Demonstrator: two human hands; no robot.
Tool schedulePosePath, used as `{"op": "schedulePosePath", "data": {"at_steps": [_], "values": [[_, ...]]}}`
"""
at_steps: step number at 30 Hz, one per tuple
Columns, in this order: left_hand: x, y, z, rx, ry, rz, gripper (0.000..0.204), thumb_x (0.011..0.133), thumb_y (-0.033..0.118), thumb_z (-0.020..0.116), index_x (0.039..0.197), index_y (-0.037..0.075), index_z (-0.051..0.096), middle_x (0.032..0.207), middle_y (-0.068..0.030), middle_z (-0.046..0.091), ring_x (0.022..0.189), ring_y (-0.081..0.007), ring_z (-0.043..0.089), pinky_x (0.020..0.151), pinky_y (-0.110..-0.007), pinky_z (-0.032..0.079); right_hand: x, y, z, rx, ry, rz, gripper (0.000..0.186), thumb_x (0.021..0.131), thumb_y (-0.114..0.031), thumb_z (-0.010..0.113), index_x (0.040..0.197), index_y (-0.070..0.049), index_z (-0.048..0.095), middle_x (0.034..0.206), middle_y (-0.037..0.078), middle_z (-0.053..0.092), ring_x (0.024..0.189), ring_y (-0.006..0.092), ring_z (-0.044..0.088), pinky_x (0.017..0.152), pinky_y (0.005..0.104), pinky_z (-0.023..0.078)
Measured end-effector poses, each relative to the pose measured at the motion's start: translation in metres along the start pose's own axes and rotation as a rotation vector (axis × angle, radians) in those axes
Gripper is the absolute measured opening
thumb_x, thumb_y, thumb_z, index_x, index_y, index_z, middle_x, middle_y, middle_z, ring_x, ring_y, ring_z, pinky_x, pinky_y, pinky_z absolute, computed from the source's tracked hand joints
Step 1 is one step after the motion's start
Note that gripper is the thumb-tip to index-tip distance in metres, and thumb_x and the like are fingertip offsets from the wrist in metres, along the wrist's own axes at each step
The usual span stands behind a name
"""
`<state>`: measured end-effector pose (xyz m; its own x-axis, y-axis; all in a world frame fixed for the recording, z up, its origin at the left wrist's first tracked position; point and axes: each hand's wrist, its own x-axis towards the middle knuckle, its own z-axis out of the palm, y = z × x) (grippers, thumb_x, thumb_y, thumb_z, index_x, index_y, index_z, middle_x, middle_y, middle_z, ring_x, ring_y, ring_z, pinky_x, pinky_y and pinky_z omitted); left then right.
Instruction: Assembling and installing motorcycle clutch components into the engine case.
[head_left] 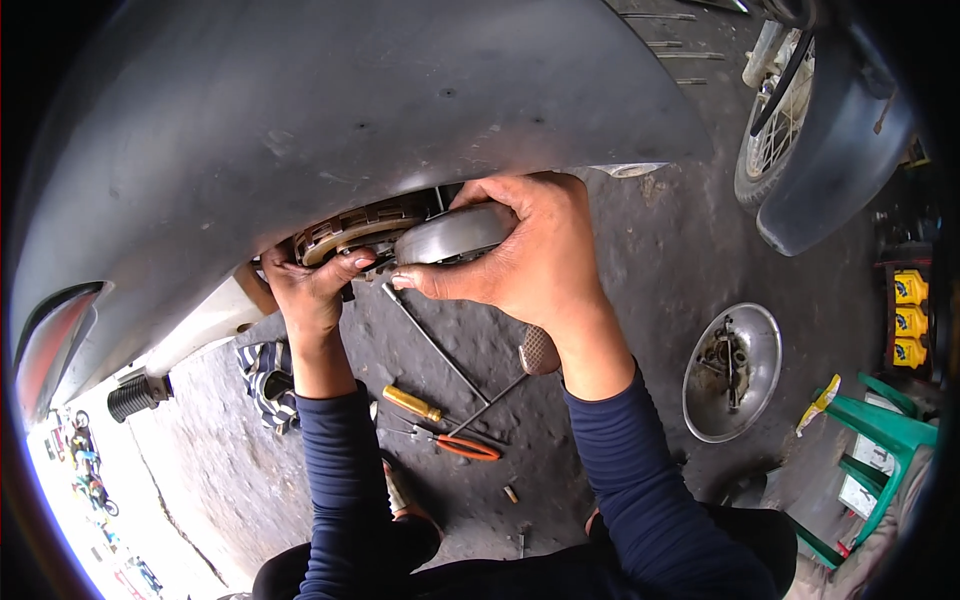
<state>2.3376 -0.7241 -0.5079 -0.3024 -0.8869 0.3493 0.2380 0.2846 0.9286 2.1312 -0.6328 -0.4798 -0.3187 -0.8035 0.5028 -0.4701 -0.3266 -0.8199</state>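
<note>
A smooth grey steel drum (452, 236), short and round, is in my right hand (548, 250), with the thumb under its near edge and the fingers over its far side. Just left of it, a brown ring-shaped part with notches (358, 226) sits below the edge of a grey motorbike body panel (400, 100). My left hand (310, 292) is closed around this part's left lower edge, its thumb pointing toward the drum; some fingers are hidden behind. The drum's inner side faces away and cannot be seen.
On the dark floor lie a long T-handle wrench (430, 338), a yellow-handled screwdriver (412, 404) and orange-handled pliers (466, 446). A metal bowl of small parts (770, 405) stands right, before a green stool (885, 430). A striped cloth (268, 388) lies left; another motorbike's wheel (762, 165) stands far right.
</note>
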Motion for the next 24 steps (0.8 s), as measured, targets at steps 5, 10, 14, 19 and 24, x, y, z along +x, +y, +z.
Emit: {"op": "schedulePosePath", "data": {"at_steps": [5,10,14,19,24], "values": [[-0.004,-0.001,0.003,0.008,0.025,-0.032,0.060,0.061,-0.005,0.087,0.113,-0.004,0.060,0.099,-0.0130,0.070,0.088,-0.0231,0.070,0.080,-0.034,0.059,0.004,-0.004,-0.003,-0.079,0.014,-0.080,0.048,0.049,-0.031,0.095,0.075,-0.002,0.068,0.069,0.010,0.069,0.060,0.0208,0.069,0.061,0.0295,0.054],[-0.007,-0.001,-0.005,0.123,-0.001,0.034,0.069,0.064,0.008,0.089,0.123,-0.003,0.054,0.110,-0.0127,0.067,0.101,-0.0243,0.066,0.091,-0.036,0.054,0.004,-0.009,0.003,-0.155,0.010,-0.132,0.047,0.047,-0.031,0.094,0.072,-0.003,0.067,0.067,0.010,0.067,0.061,0.0255,0.067,0.065,0.0319,0.053],[-0.007,0.004,0.015,0.055,0.087,-0.002,0.066,0.068,-0.005,0.084,0.124,-0.002,0.051,0.107,-0.0133,0.066,0.095,-0.0229,0.067,0.086,-0.034,0.056,0.002,-0.002,0.002,-0.055,0.005,-0.034,0.047,0.046,-0.028,0.097,0.071,-0.004,0.066,0.068,0.007,0.067,0.062,0.0151,0.066,0.061,0.0272,0.052],[-0.007,0.003,0.017,0.091,0.062,0.071,0.064,0.073,0.003,0.084,0.127,-0.001,0.049,0.113,-0.0124,0.064,0.099,-0.0218,0.065,0.091,-0.033,0.052,-0.006,0.012,0.010,0.197,0.123,0.020,0.049,0.048,-0.033,0.096,0.074,-0.003,0.067,0.070,0.008,0.067,0.061,0.0167,0.066,0.060,0.0274,0.053],[-0.009,0.006,0.025,0.075,0.119,0.068,0.064,0.074,0.004,0.084,0.127,-0.001,0.049,0.112,-0.0121,0.064,0.099,-0.0218,0.065,0.090,-0.034,0.052,-0.010,0.012,0.002,0.197,0.029,0.088,0.048,0.051,-0.022,0.096,0.082,-0.002,0.067,0.077,0.004,0.069,0.075,0.0122,0.066,0.070,0.0266,0.053]]}}
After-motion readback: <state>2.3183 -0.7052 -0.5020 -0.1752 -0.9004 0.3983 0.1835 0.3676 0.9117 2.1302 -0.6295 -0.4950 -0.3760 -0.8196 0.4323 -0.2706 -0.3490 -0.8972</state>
